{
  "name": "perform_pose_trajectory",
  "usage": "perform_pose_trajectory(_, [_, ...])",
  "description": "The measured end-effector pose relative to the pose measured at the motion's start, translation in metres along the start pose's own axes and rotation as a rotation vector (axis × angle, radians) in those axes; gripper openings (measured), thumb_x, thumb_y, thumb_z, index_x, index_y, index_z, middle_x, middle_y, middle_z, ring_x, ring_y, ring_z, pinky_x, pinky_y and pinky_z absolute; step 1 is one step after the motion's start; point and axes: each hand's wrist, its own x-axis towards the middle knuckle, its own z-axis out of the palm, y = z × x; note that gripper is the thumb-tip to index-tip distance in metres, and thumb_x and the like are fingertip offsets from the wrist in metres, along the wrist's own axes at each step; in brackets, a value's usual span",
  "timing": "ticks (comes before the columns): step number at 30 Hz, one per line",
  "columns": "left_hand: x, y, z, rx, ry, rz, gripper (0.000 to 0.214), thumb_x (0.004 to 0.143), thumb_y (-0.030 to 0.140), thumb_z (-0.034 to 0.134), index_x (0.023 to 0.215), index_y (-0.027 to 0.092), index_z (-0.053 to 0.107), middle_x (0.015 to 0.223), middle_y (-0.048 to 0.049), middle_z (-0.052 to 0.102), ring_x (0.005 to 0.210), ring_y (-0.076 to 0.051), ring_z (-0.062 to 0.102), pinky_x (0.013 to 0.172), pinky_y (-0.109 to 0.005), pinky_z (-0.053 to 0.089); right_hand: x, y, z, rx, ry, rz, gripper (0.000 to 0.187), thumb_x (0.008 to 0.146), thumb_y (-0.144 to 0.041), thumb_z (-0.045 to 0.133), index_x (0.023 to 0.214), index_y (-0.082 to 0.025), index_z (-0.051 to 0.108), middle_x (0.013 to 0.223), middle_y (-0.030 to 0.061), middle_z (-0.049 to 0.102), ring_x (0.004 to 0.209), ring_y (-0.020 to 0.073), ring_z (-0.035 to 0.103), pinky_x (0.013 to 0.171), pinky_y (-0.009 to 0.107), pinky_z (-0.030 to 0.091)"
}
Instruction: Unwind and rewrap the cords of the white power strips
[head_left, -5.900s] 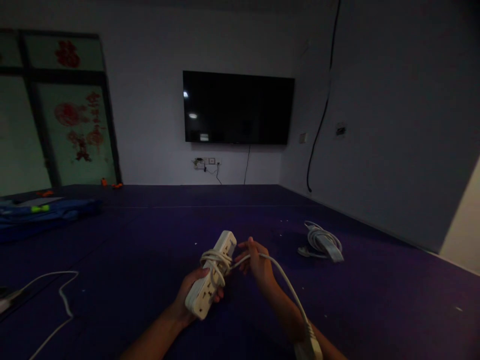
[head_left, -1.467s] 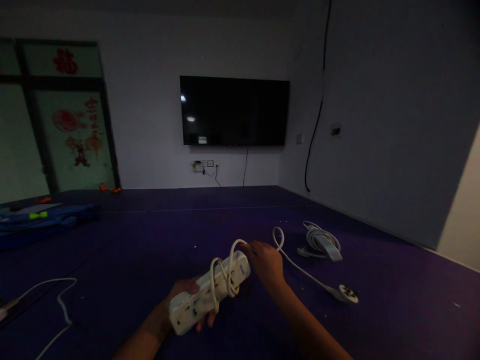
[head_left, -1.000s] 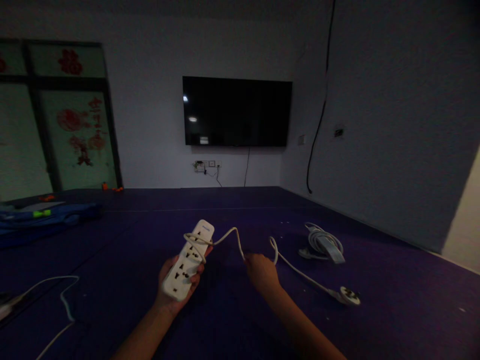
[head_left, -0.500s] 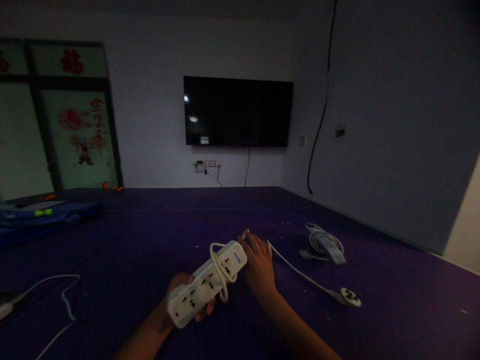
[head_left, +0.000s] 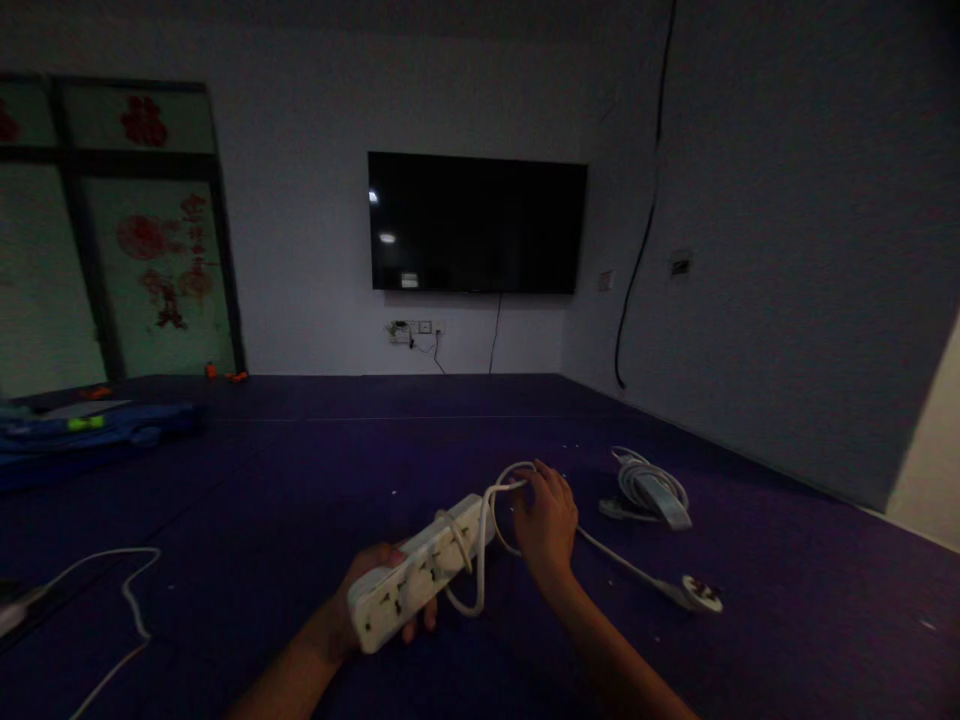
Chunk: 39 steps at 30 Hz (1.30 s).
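Observation:
My left hand (head_left: 375, 575) is closed round the near end of a white power strip (head_left: 420, 575), held above the dark purple floor. Its white cord (head_left: 480, 560) loops loosely around the strip's far end. My right hand (head_left: 546, 520) pinches that cord just past the strip's tip. From there the cord trails right along the floor to its round plug (head_left: 701, 593).
A second power strip with its cord coiled round it (head_left: 651, 490) lies to the right. Another white cable (head_left: 112, 590) lies at the left. A blue bag (head_left: 82, 435) sits at far left. A black TV (head_left: 476, 222) hangs on the far wall above wall sockets (head_left: 411, 326).
The strip has turned more level and the cord loops on it hang looser. My right hand has moved slightly right, pulling a loop of cord off the strip's end.

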Motion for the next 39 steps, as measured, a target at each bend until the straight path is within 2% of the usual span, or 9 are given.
perform_pose_trajectory(3, [-0.005, 0.001, -0.006, -0.050, 0.037, 0.160, 0.044, 0.077, 0.031, 0.047, 0.113, 0.006, 0.055, 0.087, -0.0205, 0.068, 0.065, -0.024, 0.067, 0.047, -0.025, 0.048, 0.002, 0.002, 0.001, -0.024, -0.064, 0.024, 0.025, 0.083, -0.022, 0.046, 0.098, -0.021, 0.066, 0.122, 0.0093, 0.056, 0.121, 0.0277, 0.041, 0.095, 0.042, 0.033])
perform_pose_trajectory(8, [-0.012, -0.005, 0.004, -0.125, 0.231, 0.546, 0.038, 0.080, 0.035, 0.047, 0.105, 0.010, 0.060, 0.090, -0.0161, 0.067, 0.071, -0.022, 0.065, 0.046, -0.021, 0.047, 0.000, 0.004, 0.005, -0.131, -0.164, -0.011, 0.029, 0.084, -0.025, 0.047, 0.108, -0.023, 0.063, 0.124, 0.0087, 0.055, 0.124, 0.0300, 0.038, 0.095, 0.045, 0.033])
perform_pose_trajectory(13, [-0.012, -0.003, 0.014, -0.172, 0.370, 0.680, 0.031, 0.077, 0.036, 0.052, 0.095, 0.013, 0.062, 0.087, -0.0113, 0.065, 0.069, -0.020, 0.062, 0.045, -0.020, 0.046, -0.003, 0.007, 0.011, -0.192, -0.165, -0.069, 0.038, 0.084, -0.026, 0.046, 0.120, -0.018, 0.056, 0.131, 0.0135, 0.049, 0.127, 0.0330, 0.034, 0.097, 0.051, 0.029])
perform_pose_trajectory(16, [-0.010, -0.001, 0.017, -0.182, 0.381, 0.689, 0.028, 0.075, 0.034, 0.054, 0.093, 0.014, 0.061, 0.087, -0.0113, 0.064, 0.069, -0.019, 0.061, 0.044, -0.020, 0.045, -0.003, 0.004, 0.011, -0.145, -0.048, -0.136, 0.040, 0.085, -0.023, 0.045, 0.123, -0.015, 0.053, 0.132, 0.0162, 0.047, 0.128, 0.0327, 0.033, 0.096, 0.051, 0.031])
perform_pose_trajectory(19, [-0.009, -0.001, 0.018, -0.168, 0.373, 0.658, 0.028, 0.075, 0.032, 0.053, 0.094, 0.012, 0.060, 0.085, -0.0129, 0.064, 0.069, -0.020, 0.061, 0.043, -0.020, 0.045, -0.006, -0.008, 0.004, 0.010, 0.077, -0.351, 0.034, 0.087, -0.021, 0.044, 0.117, -0.017, 0.056, 0.127, 0.0128, 0.053, 0.124, 0.0274, 0.040, 0.096, 0.047, 0.035])
perform_pose_trajectory(23, [-0.009, 0.000, 0.019, -0.114, 0.333, 0.563, 0.033, 0.077, 0.032, 0.051, 0.098, 0.008, 0.059, 0.078, -0.0146, 0.064, 0.062, -0.020, 0.061, 0.040, -0.020, 0.044, -0.020, -0.028, -0.005, 0.195, 0.053, -0.752, 0.022, 0.086, -0.017, 0.047, 0.101, -0.021, 0.063, 0.110, 0.0065, 0.064, 0.110, 0.0205, 0.051, 0.092, 0.038, 0.040])
perform_pose_trajectory(25, [-0.010, 0.000, 0.018, -0.094, 0.299, 0.522, 0.034, 0.077, 0.033, 0.050, 0.099, 0.008, 0.058, 0.075, -0.0145, 0.064, 0.057, -0.018, 0.061, 0.039, -0.020, 0.044, -0.027, -0.035, -0.007, 0.225, 0.024, -0.828, 0.018, 0.085, -0.016, 0.050, 0.092, -0.021, 0.065, 0.101, 0.0049, 0.067, 0.107, 0.0207, 0.053, 0.089, 0.037, 0.040])
perform_pose_trajectory(34, [-0.012, -0.005, 0.011, -0.050, 0.175, 0.528, 0.035, 0.079, 0.036, 0.048, 0.100, 0.011, 0.058, 0.078, -0.0145, 0.064, 0.059, -0.017, 0.061, 0.041, -0.017, 0.040, -0.022, -0.023, 0.002, 0.178, -0.079, -0.777, 0.007, 0.080, -0.029, 0.062, 0.080, -0.023, 0.065, 0.089, 0.0008, 0.068, 0.101, 0.0211, 0.053, 0.093, 0.038, 0.033])
perform_pose_trajectory(39, [-0.009, -0.002, 0.003, 0.010, 0.007, 0.383, 0.041, 0.074, 0.038, 0.054, 0.103, 0.009, 0.059, 0.080, -0.0151, 0.066, 0.055, -0.016, 0.062, 0.037, -0.016, 0.037, -0.020, -0.020, 0.005, 0.041, -0.121, -0.698, 0.007, 0.080, -0.029, 0.062, 0.079, -0.023, 0.065, 0.085, 0.0002, 0.067, 0.097, 0.0209, 0.051, 0.091, 0.037, 0.031])
